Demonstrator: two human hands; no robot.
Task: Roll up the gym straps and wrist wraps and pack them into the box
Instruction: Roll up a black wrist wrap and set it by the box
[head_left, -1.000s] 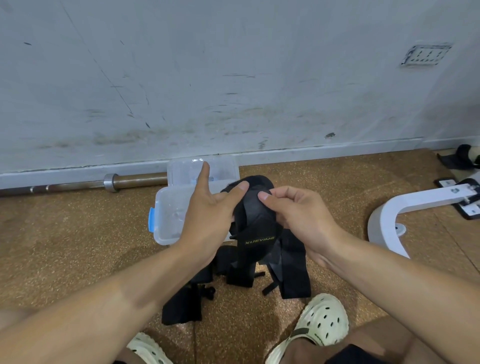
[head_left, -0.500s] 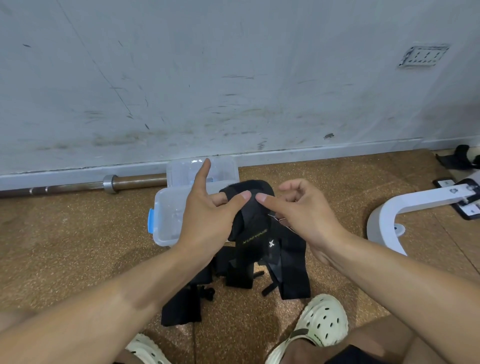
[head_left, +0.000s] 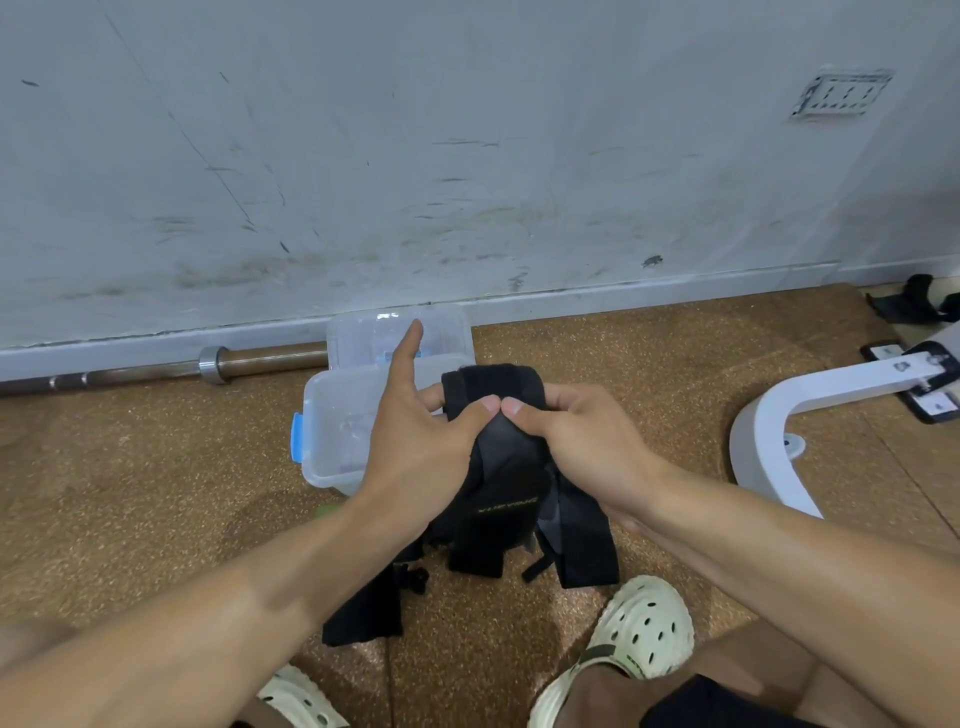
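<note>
Both thumbs pinch the black wrap (head_left: 493, 415) between the left hand (head_left: 421, 441) and right hand (head_left: 576, 441), keeping its roll tight, with the open box (head_left: 332, 415) at ten o'clock, ready for packing.

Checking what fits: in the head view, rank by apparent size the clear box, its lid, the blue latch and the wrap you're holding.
1. clear box
2. lid, partly hidden and farther off, so unsure against the wrap
3. wrap, only its rolled part
4. blue latch
</note>
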